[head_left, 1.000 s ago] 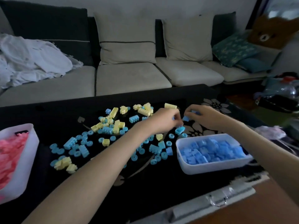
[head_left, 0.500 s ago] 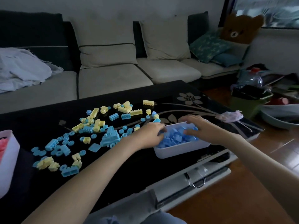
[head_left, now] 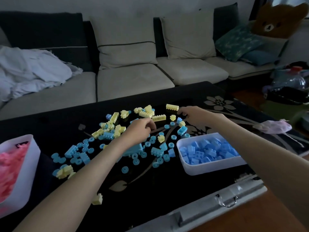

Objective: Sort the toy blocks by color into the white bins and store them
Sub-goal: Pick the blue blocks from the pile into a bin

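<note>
Loose blue blocks point(head_left: 107, 136) and yellow blocks point(head_left: 158, 117) lie mixed in the middle of the black table point(head_left: 150, 195). A white bin point(head_left: 209, 170) at the right holds blue blocks point(head_left: 207, 151). Another white bin point(head_left: 31, 153) at the left edge holds pink blocks point(head_left: 10, 164). My left hand point(head_left: 139, 131) is over the pile, knuckles up, fingers curled down among the pieces. My right hand point(head_left: 194, 114) reaches beyond the blue bin, its curled fingertips at the end of a long yellow brick point(head_left: 172, 107). Anything inside either hand is hidden.
One yellow block point(head_left: 97, 200) lies alone near the table's front edge. A sofa point(head_left: 130, 81) with cushions runs behind the table, and crumpled white cloth point(head_left: 28, 71) lies on it. A pink cloth item point(head_left: 272, 128) rests on the table's right side. Clutter fills the floor at far right.
Half a second ago both hands were at the blue bin, on its blocks. They have since moved away and forward to the loose pile.
</note>
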